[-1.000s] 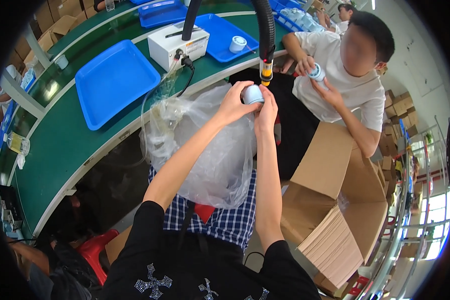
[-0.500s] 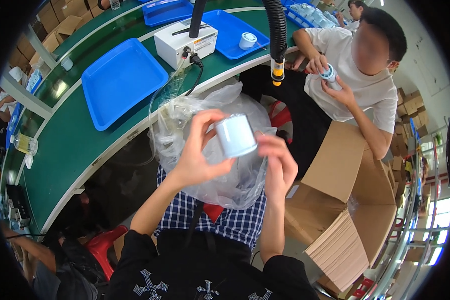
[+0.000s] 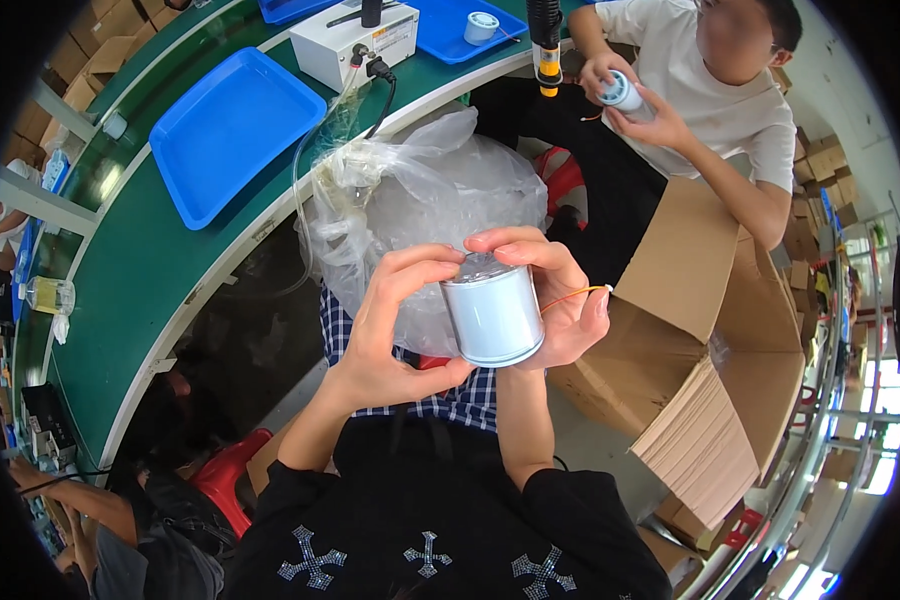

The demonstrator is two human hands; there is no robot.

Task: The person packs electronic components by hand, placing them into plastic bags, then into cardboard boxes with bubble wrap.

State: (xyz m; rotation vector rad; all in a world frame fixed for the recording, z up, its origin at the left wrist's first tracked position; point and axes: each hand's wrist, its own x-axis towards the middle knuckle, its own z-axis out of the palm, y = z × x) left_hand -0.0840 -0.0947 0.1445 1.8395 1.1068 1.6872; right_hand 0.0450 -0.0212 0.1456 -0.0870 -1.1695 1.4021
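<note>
Here, both hands hold a seemingly clear-topped cylinder.

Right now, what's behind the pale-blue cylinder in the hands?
Past its edges: clear plastic bag, right hand and a thin orange wire. Whatever lies directly behind the cylinder is covered.

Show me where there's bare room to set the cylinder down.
Free: the left blue tray, and the green bench between it and the clear container. Crowded: around the white box with its cables, and beyond the held light-blue cylinder, where the plastic bag bulges.
</note>
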